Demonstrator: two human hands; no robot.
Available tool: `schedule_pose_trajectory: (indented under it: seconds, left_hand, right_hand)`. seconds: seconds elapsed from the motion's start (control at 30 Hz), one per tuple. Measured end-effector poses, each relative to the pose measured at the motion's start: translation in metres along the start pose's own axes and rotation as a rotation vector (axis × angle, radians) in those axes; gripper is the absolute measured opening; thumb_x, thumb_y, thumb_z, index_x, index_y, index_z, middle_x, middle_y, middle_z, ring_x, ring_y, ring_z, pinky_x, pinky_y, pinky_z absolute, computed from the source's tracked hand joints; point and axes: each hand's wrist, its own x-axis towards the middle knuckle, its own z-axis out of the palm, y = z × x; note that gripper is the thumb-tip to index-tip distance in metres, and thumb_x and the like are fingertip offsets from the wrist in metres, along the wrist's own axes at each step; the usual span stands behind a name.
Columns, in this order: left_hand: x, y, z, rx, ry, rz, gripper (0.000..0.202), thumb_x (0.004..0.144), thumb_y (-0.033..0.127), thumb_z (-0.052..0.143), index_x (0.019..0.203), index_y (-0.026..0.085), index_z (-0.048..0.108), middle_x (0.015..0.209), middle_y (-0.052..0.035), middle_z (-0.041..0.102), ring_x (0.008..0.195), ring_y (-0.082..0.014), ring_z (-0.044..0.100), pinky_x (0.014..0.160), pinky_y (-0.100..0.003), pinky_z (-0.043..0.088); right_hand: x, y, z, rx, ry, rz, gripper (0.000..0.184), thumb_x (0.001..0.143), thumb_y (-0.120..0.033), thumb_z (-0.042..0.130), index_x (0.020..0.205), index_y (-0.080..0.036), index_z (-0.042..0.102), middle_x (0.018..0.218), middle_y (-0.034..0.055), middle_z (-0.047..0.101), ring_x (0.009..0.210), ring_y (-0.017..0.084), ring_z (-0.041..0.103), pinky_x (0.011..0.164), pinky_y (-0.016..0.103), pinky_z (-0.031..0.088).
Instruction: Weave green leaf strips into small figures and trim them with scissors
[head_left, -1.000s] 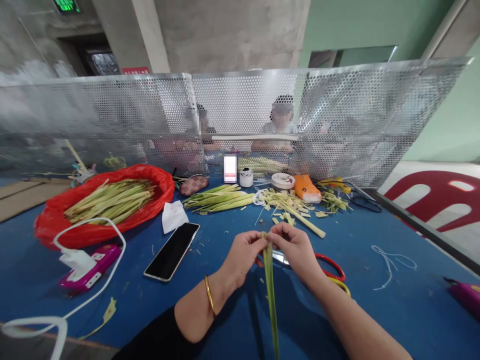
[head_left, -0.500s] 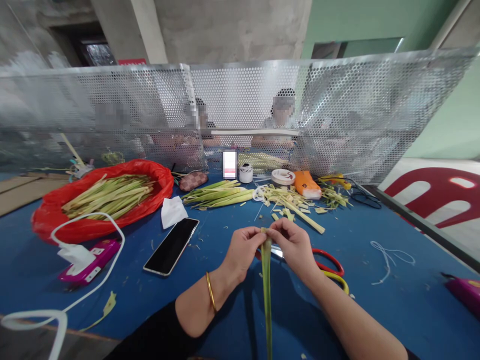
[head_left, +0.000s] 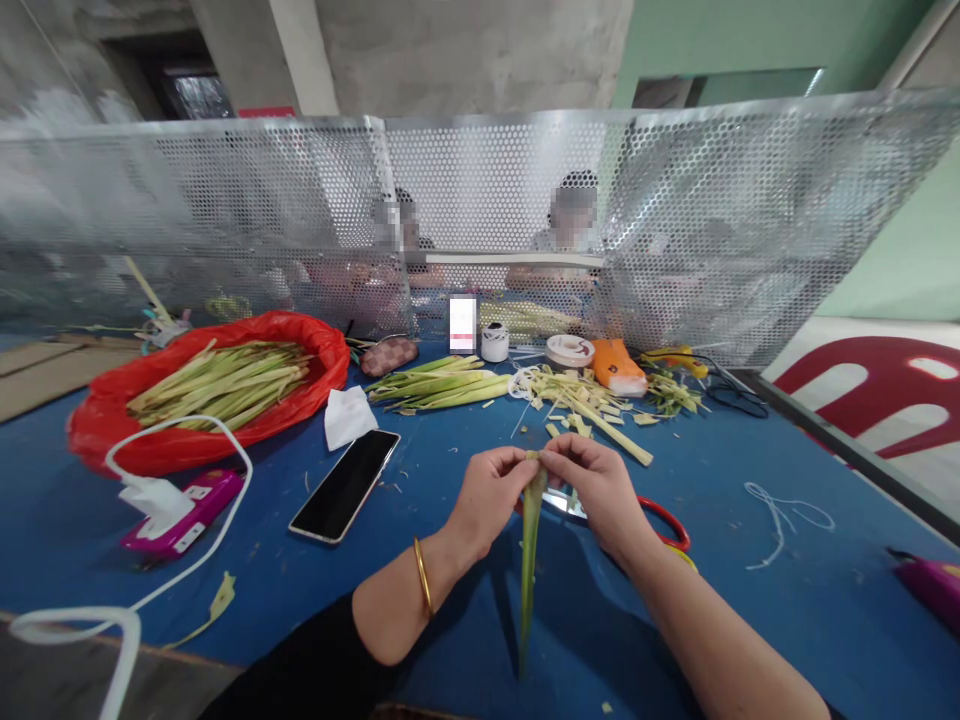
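Observation:
Between my two hands hangs a long green leaf strip [head_left: 530, 560], pinched at its upper end and tapering to a point below. My left hand [head_left: 491, 500], with a gold bangle on its wrist, grips the top edge between thumb and fingers. Close against it, my right hand [head_left: 592, 490] pinches the same end from the other side. Scissors with red and yellow handles [head_left: 664, 522] lie on the table under my right hand, their blades partly hidden. Beyond my hands lie cut leaf scraps [head_left: 577, 392] and a bundle of green leaves [head_left: 442, 383].
At left are a red plastic bag [head_left: 94, 425] of leaf strips, a purple power strip [head_left: 184, 510] with a white cable, and a phone [head_left: 346, 487]. A perforated metal screen [head_left: 495, 180] crosses the back, with people behind it. White string [head_left: 780, 520] lies at right.
The leaf strip's lower end has come up and swung slightly left, so its tip now shows. Both hands keep their pinch, and the view has shifted a little.

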Motion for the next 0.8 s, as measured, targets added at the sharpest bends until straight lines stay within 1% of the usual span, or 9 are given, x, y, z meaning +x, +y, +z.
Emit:
schedule_pose_trajectory:
  seconds: [0.17, 0.27, 0.33, 0.4, 0.53, 0.67, 0.8]
  left_hand:
    - [-0.0002, 0.0002, 0.0006, -0.007, 0.011, 0.019, 0.025, 0.076, 0.036, 0.059, 0.064, 0.015, 0.066, 0.058, -0.0006, 0.059, 0.052, -0.0105, 0.047, 0.048, -0.021, 0.036]
    - [0.0001, -0.0002, 0.0005, -0.015, 0.008, 0.038, 0.022, 0.075, 0.031, 0.058, 0.063, 0.014, 0.067, 0.054, 0.0013, 0.055, 0.049, -0.0083, 0.041, 0.047, -0.021, 0.032]
    - [0.0006, -0.0008, 0.0004, -0.035, 0.014, 0.036, 0.02, 0.073, 0.029, 0.058, 0.062, 0.014, 0.066, 0.05, 0.0029, 0.051, 0.047, -0.0076, 0.038, 0.047, -0.021, 0.029]
    - [0.0012, -0.0016, 0.0004, -0.066, 0.026, 0.021, 0.019, 0.071, 0.029, 0.059, 0.06, 0.014, 0.064, 0.05, 0.0035, 0.049, 0.047, -0.0076, 0.038, 0.047, -0.021, 0.03]
    - [0.0026, -0.0033, 0.0014, -0.103, 0.03, -0.01, 0.018, 0.07, 0.03, 0.062, 0.061, 0.014, 0.063, 0.053, 0.0023, 0.053, 0.05, -0.0085, 0.043, 0.048, -0.021, 0.033]
    - [0.0025, -0.0043, 0.0034, -0.128, 0.037, -0.035, 0.019, 0.069, 0.03, 0.062, 0.06, 0.014, 0.063, 0.054, 0.0014, 0.055, 0.05, -0.0088, 0.046, 0.048, -0.02, 0.035]
    - [0.0019, -0.0039, 0.0036, -0.16, 0.06, -0.047, 0.019, 0.07, 0.03, 0.064, 0.06, 0.014, 0.064, 0.054, 0.0016, 0.056, 0.05, -0.0085, 0.048, 0.047, -0.019, 0.036]
  right_hand:
    - [0.0004, 0.0025, -0.0005, 0.02, -0.011, 0.021, 0.023, 0.069, -0.038, 0.076, 0.065, -0.018, 0.065, 0.053, -0.0027, 0.055, 0.051, 0.011, 0.047, 0.051, 0.023, 0.039]
    - [-0.0004, 0.0037, 0.0017, -0.017, -0.021, -0.022, 0.023, 0.07, -0.038, 0.074, 0.065, -0.018, 0.062, 0.056, -0.0028, 0.054, 0.053, 0.012, 0.047, 0.051, 0.024, 0.038]
    - [-0.0011, 0.0056, 0.0023, -0.075, -0.03, -0.087, 0.02, 0.075, -0.036, 0.069, 0.067, -0.02, 0.06, 0.056, -0.0031, 0.052, 0.053, 0.013, 0.046, 0.051, 0.025, 0.037]
    - [-0.0016, 0.0076, 0.0019, -0.185, -0.021, -0.186, 0.017, 0.079, -0.032, 0.065, 0.068, -0.021, 0.059, 0.058, -0.0028, 0.051, 0.055, 0.014, 0.045, 0.052, 0.025, 0.036]
    - [-0.0015, 0.0088, -0.0005, -0.423, 0.021, -0.404, 0.015, 0.083, -0.023, 0.061, 0.068, -0.022, 0.057, 0.066, -0.0009, 0.054, 0.061, 0.015, 0.047, 0.057, 0.026, 0.036]
    - [-0.0019, 0.0088, -0.0015, -0.536, 0.014, -0.505, 0.017, 0.086, -0.018, 0.056, 0.07, -0.022, 0.053, 0.069, -0.0002, 0.055, 0.064, 0.016, 0.05, 0.06, 0.026, 0.038]
    - [-0.007, 0.0088, -0.0006, -0.674, -0.016, -0.629, 0.014, 0.091, -0.019, 0.05, 0.078, -0.022, 0.052, 0.078, 0.002, 0.055, 0.069, 0.017, 0.053, 0.063, 0.027, 0.04]
